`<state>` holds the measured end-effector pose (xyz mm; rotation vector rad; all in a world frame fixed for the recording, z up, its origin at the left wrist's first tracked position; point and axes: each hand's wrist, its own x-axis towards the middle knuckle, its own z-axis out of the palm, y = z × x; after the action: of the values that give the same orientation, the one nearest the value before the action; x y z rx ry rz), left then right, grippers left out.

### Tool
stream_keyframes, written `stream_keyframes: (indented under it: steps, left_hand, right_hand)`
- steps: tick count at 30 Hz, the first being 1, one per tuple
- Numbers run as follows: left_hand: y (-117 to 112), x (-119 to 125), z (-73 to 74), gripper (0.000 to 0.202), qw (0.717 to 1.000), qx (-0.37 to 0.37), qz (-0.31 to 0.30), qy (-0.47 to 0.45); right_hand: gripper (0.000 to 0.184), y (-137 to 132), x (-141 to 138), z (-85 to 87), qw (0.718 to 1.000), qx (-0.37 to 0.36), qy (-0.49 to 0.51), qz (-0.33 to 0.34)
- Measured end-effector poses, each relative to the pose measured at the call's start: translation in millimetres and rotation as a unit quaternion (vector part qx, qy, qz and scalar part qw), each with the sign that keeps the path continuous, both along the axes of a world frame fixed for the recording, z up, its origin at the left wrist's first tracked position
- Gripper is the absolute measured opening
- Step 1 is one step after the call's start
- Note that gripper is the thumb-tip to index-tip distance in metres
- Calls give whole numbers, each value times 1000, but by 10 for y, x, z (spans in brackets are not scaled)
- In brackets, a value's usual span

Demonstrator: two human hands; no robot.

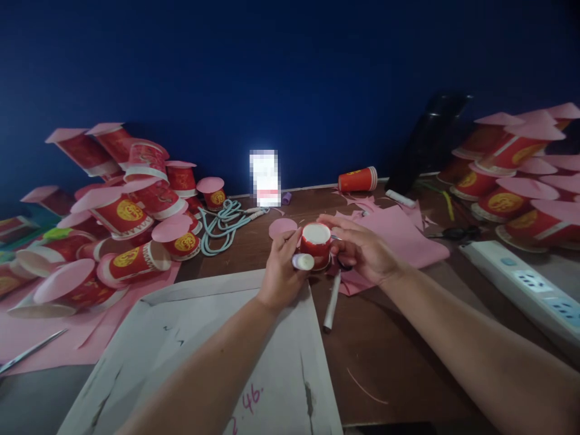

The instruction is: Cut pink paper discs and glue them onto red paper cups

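Centrally, holding one red paper cup (313, 249), white end uppermost, at the desk (389, 338). Curling the left hand (283, 266) closed about the cup's left side, also gripping a white tube (302, 261). Bending the right hand (362, 248) half open at the cup's right side; leaving unclear any hold on the small shiny item at those fingertips.

Listing, relative to the cup:
- Showing just behind-left: pink disc (281, 228).
- Showing farther behind-left: lit screen (265, 175), purple cap (286, 197).
- Showing left: pale blue coiled cord (222, 226); beyond it, disc-topped red cups (129, 217), clustering.
- Showing front-left: large white sheet (203, 320), bearing handwritten figures.
- Showing in front, slightly right: white marker (333, 302), dark-ended.
- Showing right: pink paper (399, 235); farther out, power strip (521, 278).
- Showing behind-right: nested red cups (357, 180), lying sideways.
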<state>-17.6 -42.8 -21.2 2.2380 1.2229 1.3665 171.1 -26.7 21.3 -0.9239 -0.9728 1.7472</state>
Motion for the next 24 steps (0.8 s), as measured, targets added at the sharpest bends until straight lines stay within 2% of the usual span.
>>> stream_keyframes:
  steps: [4,8,19,24]
  left_hand:
    - [-2,10,5,50,1000,-10,11,3]
    - [0,17,9,47,1000,-18,11,2]
    - [24,-1,-16,48,1000,-5,7,9]
    - [23,2,-3,46,1000,-3,14,14]
  right_hand:
    - [33,32,1,-51,999,-14,31,23]
    - [32,50,12,-83,998,-18,46,33]
    - [30,95,-17,-33,998,-50,34,13]
    - [26,135,5,-23,994,-81,62,41]
